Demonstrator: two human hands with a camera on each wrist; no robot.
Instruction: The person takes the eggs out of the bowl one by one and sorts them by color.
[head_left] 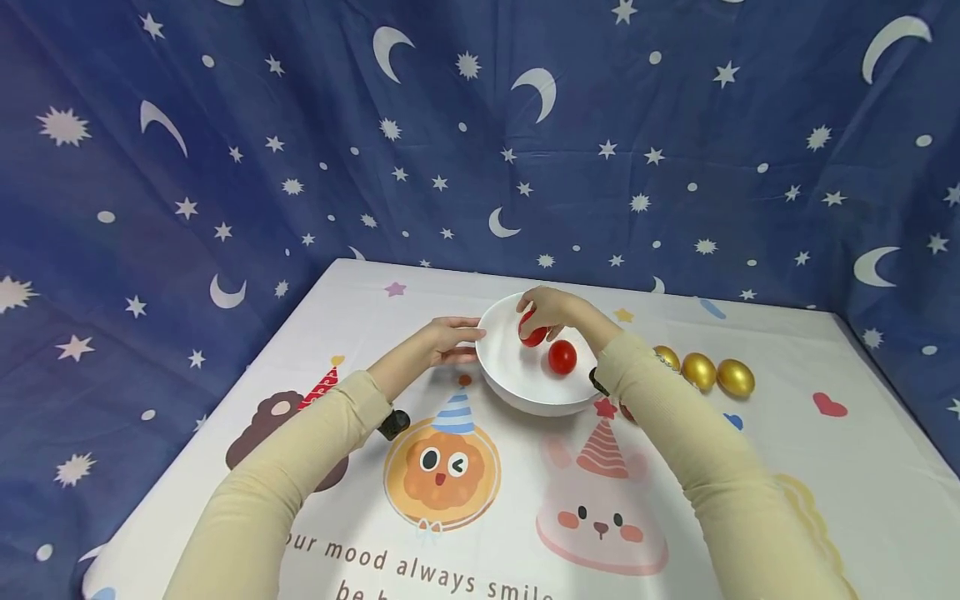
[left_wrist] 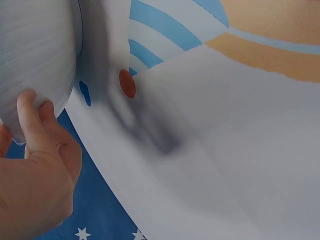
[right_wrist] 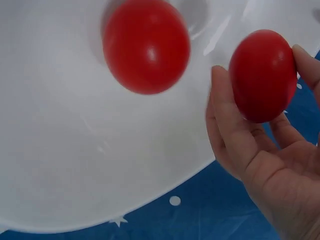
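Observation:
A white bowl [head_left: 498, 367] stands at the middle of the table. My left hand [head_left: 453, 340] touches its outer left side with fairly straight fingers, and in the left wrist view those fingertips [left_wrist: 28, 107] lie on the outer wall. Over the inside of the bowl, my right hand [head_left: 546, 308] holds a red egg [right_wrist: 263, 75] between thumb and fingers. A second red egg [head_left: 562, 357] lies in the bowl, just nearer to me than the held one. Part of the bowl's right rim is hidden behind the right wrist.
Several gold eggs [head_left: 736, 378] are lined up on the table right of the bowl, partly covered by the right sleeve [head_left: 675, 425]. A small reddish-brown thing [head_left: 627, 413] peeks out beside that sleeve. Behind the printed tablecloth [head_left: 487, 467] hangs a blue starry curtain [head_left: 450, 125].

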